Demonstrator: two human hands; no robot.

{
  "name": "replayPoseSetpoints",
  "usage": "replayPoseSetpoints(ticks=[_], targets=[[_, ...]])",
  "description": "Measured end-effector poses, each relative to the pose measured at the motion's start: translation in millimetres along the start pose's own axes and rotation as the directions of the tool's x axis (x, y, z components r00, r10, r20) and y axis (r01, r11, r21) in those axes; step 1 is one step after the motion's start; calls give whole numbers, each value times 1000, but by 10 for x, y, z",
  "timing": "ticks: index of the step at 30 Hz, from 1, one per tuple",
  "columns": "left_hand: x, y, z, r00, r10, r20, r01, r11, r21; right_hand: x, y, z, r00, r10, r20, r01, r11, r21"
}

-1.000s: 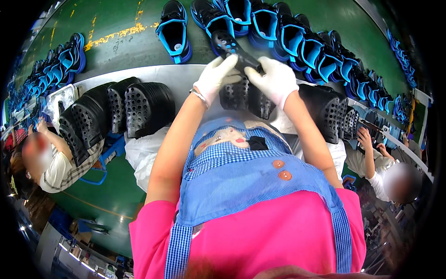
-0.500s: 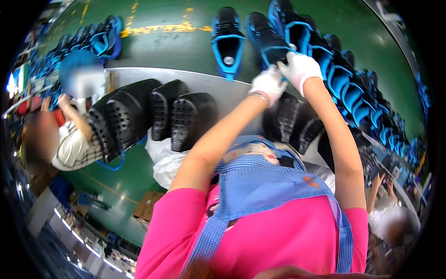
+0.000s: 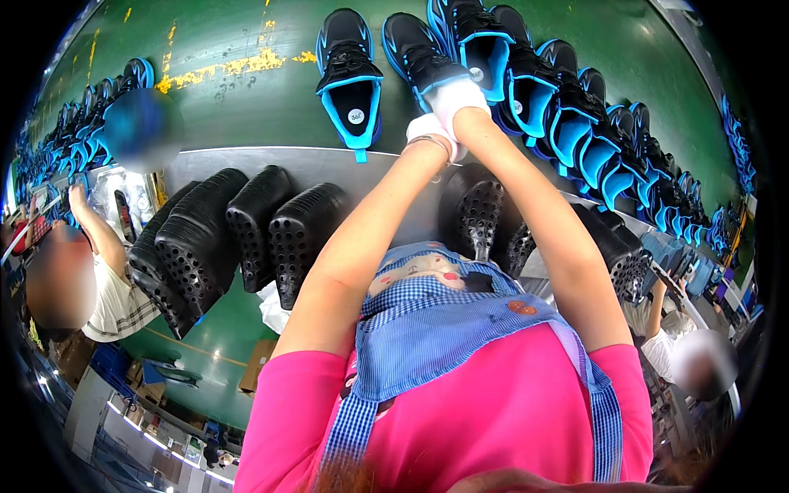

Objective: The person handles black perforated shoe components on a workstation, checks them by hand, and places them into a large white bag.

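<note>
My right hand [image 3: 457, 102], in a white glove, lies over the heel and opening of a black sneaker [image 3: 419, 51] with bright blue trim. Just below it, my left hand [image 3: 429, 130], also gloved, is pressed close against the right wrist. The fingers of both hands are hidden behind the gloves' backs and the shoe, so I cannot tell what they grip. Another matching sneaker [image 3: 347, 57] stands apart on the left, toe pointing away, with a round white sticker on its insole. To the right, a blue-lined sneaker [image 3: 486, 64] stands right beside the one at my hands.
The shoes stand on a green surface [image 3: 238, 115] with a metal edge [image 3: 246, 158]. A long row of sneakers [image 3: 596, 156] curves away right. Black ridged rubber pieces with perforated ends [image 3: 308, 234] hang along the near edge. A person [image 3: 115, 287] works at left, another [image 3: 670, 345] at right.
The shoes and edge have shifted left and the hanging pieces lower in the picture. My hands, apart at the sneaker's heel before, now overlap there, their fingers out of sight.
</note>
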State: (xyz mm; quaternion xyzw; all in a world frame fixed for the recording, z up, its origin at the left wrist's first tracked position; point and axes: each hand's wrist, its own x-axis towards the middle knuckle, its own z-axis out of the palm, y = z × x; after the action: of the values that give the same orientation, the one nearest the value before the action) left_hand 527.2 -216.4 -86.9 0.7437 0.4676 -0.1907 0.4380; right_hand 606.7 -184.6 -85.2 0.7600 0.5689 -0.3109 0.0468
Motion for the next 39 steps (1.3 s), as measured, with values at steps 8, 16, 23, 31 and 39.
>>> replayPoseSetpoints(ticks=[8, 16, 23, 31, 39], targets=[[37, -66, -42, 987, -127, 102, 109, 980, 166, -102, -219, -212, 913, -246, 327, 387, 777, -496], [-752, -283, -453, 931, -255, -263, 286, 954, 87, -888, 50, -555, 911, -387, -142, 409, 889, 207], [-1109, -431, -288, 786, -140, -602, 284, 947, 150, -2044, 664, -601, 937, -264, -229, 321, 910, 264], [-1553, -188, 458, 548, 89, -831, -114, 993, 31, -2860, 1013, -166, 861, -409, -302, 447, 892, 67], [-1721, -166, 915, 730, -50, -681, -133, 968, -214, -2792, 820, 38, 838, -468, -281, 422, 882, -210]])
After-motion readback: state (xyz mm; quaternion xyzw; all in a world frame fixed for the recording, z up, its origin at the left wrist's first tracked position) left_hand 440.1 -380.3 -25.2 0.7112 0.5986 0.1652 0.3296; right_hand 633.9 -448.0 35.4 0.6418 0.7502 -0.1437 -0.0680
